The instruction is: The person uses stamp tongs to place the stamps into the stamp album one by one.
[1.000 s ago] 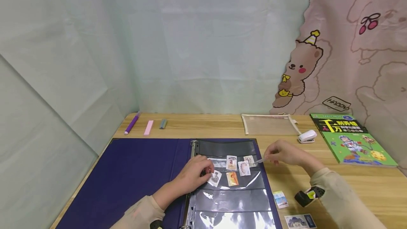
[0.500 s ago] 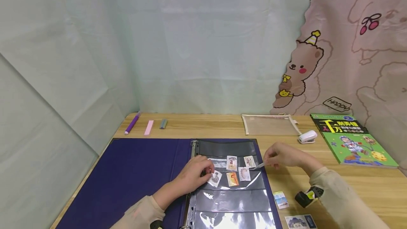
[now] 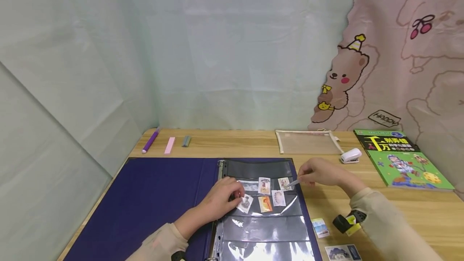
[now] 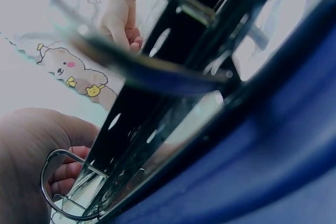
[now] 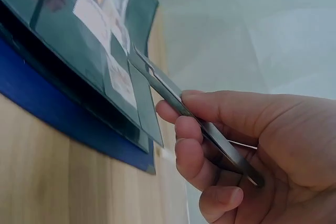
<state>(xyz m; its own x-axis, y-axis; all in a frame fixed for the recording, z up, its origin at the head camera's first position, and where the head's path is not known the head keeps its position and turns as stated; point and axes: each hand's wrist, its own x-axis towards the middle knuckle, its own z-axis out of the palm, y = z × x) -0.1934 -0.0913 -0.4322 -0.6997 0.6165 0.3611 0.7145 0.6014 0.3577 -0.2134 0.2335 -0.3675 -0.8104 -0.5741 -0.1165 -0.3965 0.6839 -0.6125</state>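
My right hand (image 3: 320, 172) grips metal tweezers (image 5: 178, 100). Their tips lie over a stamp (image 3: 284, 183) at the right end of an upper pocket. Just below it, a pale stamp (image 3: 278, 198) sits across the pocket edge. My left hand (image 3: 222, 194) rests on the left of the black pocket page (image 3: 266, 228), fingers bent, fingertips right at the corner of a tilted grey stamp (image 3: 245, 203); I cannot tell whether they pinch it. An orange stamp (image 3: 265, 204) and an upright stamp (image 3: 264, 186) lie nearby. The page belongs to a dark blue ring binder (image 3: 163, 200).
Two loose stamps, one blue and yellow (image 3: 320, 227) and one wide (image 3: 342, 252), lie right of the binder. Behind are a mesh pouch (image 3: 309, 143), a white stapler (image 3: 350, 156) and a green book (image 3: 407, 168). A purple pen (image 3: 150, 141) lies back left.
The pale stamp has slid down into line with the lower stamps. My right hand and the tweezers drew back, then moved up to the stamp above. My left hand stays put.
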